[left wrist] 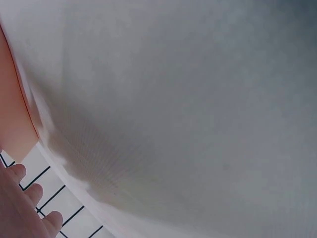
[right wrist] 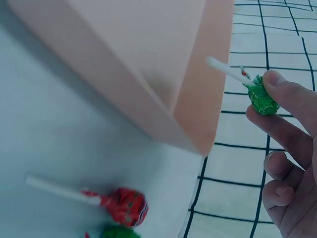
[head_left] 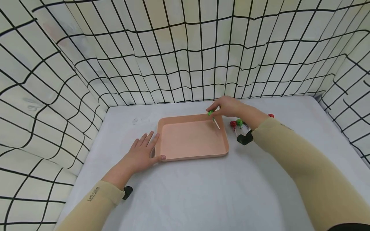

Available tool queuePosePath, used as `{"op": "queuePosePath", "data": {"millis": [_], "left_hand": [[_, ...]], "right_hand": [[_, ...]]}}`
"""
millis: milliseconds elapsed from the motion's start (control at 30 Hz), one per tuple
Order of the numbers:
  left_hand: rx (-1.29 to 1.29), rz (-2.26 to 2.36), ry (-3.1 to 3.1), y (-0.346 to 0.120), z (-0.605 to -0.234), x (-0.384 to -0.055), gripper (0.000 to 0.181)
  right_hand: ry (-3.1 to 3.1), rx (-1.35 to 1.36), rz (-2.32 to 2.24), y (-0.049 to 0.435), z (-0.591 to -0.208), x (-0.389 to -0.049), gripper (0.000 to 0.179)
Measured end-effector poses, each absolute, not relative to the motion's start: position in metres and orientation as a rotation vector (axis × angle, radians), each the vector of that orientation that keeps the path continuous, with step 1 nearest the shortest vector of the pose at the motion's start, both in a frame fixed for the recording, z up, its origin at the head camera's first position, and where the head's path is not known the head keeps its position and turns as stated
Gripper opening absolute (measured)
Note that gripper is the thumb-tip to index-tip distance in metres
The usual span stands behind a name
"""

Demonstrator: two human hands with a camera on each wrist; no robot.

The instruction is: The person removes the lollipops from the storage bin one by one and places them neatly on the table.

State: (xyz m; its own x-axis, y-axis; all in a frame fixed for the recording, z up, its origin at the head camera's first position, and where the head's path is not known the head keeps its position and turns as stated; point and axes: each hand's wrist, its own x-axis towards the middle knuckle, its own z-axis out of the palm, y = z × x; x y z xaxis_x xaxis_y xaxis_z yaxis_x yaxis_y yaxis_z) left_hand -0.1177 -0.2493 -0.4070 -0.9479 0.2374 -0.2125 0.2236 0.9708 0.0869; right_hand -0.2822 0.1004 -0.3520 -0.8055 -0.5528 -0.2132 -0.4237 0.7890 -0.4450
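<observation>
A pink tray (head_left: 224, 141) lies on the white table. My right hand (head_left: 226, 106) pinches a green-wrapped lollipop (head_left: 210, 113) above the tray's far right corner, its white stick pointing down over the tray. In the right wrist view the green lollipop (right wrist: 261, 98) is held between thumb and forefinger beside the pink tray (right wrist: 198, 94). My left hand (head_left: 143, 154) lies flat on the table, fingers straight, its thumb against the tray's near left corner. Only the fingertips of the left hand (left wrist: 22, 208) show in the left wrist view.
More lollipops lie on the table right of the tray: a red one (head_left: 233, 123), a green one (head_left: 239, 122) and another red one (head_left: 270, 115). A red lollipop (right wrist: 124, 205) shows in the right wrist view. Checked cloth walls (head_left: 185, 57) enclose the table on three sides.
</observation>
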Motion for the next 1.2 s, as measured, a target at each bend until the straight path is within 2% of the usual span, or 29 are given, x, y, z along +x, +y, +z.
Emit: {"op": "queuePosePath", "data": {"millis": [200, 833, 1200], "left_hand": [[0.346, 0.096, 2.894, -0.249, -0.408, -0.118, 0.103], [0.346, 0.102, 2.885, -0.249, -0.409, -0.12, 0.105], [0.338, 0.12, 2.888, -0.251, -0.41, -0.12, 0.105]], "right_hand": [[2.667, -0.712, -0.551, 0.125, -0.352, -0.28, 0.03], [2.726, -0.471, -0.544, 0.219, -0.363, -0.278, 0.05], [2.749, -0.361, -0.537, 0.281, -0.374, -0.276, 0.044]]}}
